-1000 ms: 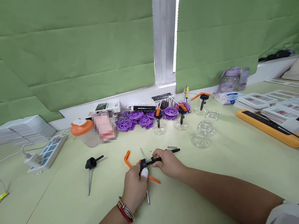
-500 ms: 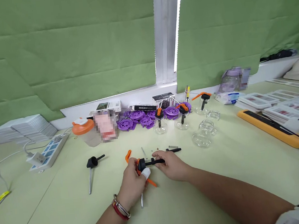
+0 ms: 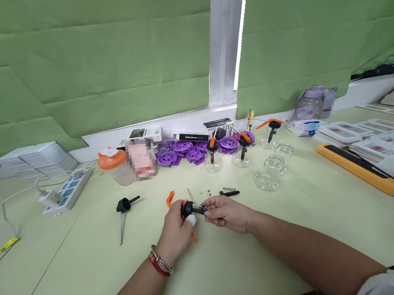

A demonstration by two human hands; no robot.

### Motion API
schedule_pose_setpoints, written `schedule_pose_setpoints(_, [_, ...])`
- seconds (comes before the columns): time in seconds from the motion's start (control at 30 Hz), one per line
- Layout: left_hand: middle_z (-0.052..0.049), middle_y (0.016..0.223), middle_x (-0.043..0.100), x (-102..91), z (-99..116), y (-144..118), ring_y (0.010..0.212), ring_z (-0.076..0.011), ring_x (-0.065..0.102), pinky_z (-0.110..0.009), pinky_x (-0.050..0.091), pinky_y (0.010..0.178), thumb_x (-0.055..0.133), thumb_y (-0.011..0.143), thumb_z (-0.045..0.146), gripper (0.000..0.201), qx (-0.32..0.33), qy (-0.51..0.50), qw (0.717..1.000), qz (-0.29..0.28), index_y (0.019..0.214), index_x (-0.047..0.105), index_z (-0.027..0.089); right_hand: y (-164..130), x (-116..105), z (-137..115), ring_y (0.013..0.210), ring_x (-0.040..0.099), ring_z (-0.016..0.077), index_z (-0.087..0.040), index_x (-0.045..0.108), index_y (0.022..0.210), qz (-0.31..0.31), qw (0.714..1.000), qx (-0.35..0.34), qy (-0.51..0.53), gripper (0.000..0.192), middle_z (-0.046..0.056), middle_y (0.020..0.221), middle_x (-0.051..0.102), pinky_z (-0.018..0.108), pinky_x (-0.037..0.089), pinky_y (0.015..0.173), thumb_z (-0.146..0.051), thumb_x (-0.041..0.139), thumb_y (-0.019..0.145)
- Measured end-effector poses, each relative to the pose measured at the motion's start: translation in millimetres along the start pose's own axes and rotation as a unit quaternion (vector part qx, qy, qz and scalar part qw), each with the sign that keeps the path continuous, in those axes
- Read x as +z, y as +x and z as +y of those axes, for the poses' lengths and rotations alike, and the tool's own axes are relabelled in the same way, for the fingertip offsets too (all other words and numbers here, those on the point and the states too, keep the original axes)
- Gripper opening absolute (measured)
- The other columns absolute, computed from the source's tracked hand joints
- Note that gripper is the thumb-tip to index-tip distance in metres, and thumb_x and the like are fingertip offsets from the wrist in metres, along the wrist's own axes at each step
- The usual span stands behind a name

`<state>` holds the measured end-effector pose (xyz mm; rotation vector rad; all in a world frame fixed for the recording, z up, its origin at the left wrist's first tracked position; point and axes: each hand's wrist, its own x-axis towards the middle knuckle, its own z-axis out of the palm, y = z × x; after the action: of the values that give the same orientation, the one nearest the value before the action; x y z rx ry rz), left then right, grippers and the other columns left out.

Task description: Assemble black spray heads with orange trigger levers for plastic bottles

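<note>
My left hand (image 3: 175, 225) is closed around a black cap-and-shaft part (image 3: 187, 208) with a thin metal rod along its shaft. My right hand (image 3: 227, 214) pinches the shaft's far end with thumb and fingers. A curved orange lever (image 3: 170, 199) shows above my left hand, and an orange end (image 3: 193, 237) sticks out below it; whether they are one piece is hidden. Just beyond my hands lie a metal pin (image 3: 190, 195), tiny bits (image 3: 208, 192), and a spring (image 3: 228, 189) beside a black rod (image 3: 230, 193). Further left rests a black cap with a metal handle (image 3: 123, 205).
Glass jars (image 3: 267, 181) stand to the right, with several black-and-orange assemblies (image 3: 243, 142) in glass behind. Purple plastic parts (image 3: 195, 155), an orange-lidded cup (image 3: 112, 160) and boxes line the back. A power strip (image 3: 68, 191) sits left, an orange one (image 3: 361, 168) right.
My right fingers have moved in toward the shaft's end, nearer my left hand. The held part has turned slightly, and the metal handle below it no longer shows. The view has shifted a little.
</note>
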<state>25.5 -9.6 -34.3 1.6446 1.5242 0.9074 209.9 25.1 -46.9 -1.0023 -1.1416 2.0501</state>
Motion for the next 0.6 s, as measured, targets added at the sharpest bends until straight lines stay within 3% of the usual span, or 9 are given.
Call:
schedule_pose_setpoints(0.2, [-0.003,0.085,0.056,3.6,0.0,0.0,0.076,-0.0185,0.053,-0.035,0.045,0.072,0.053,0.072,0.020,0.026,0.022,0.005,1.000,0.009,0.098,0.055,0.019,-0.6,2.2,-1.5,0.043,0.038,0.0037,-0.015,0.052,0.076,0.034,0.999,0.008,-0.019,0.033,0.001,0.062,0.061,0.020,0.016,0.043,-0.038,0.072,0.064])
schedule_pose_setpoints(0.4, [-0.002,0.077,0.056,6.2,2.3,-1.2,0.070,-0.0186,0.053,-0.035,0.045,0.070,0.055,0.074,0.028,0.018,0.025,0.026,0.999,0.010,0.088,0.057,0.018,0.5,4.1,-0.1,0.043,0.038,0.0041,-0.015,0.052,0.074,0.058,0.998,-0.007,-0.017,0.033,-0.002,0.056,0.058,0.020,0.018,0.044,-0.030,0.076,0.057])
schedule_pose_setpoints(0.6, [-0.006,0.085,0.060,23.5,1.2,-9.0,0.075,-0.0198,0.055,-0.031,0.044,0.067,0.054,0.072,0.025,0.036,-0.012,0.003,0.998,0.060,0.108,0.054,0.015,6.1,10.4,3.7,0.053,0.051,0.0084,-0.016,0.051,0.081,0.098,0.995,-0.011,-0.002,0.035,-0.006,0.056,0.052,0.019,0.022,0.046,-0.022,0.074,0.056])
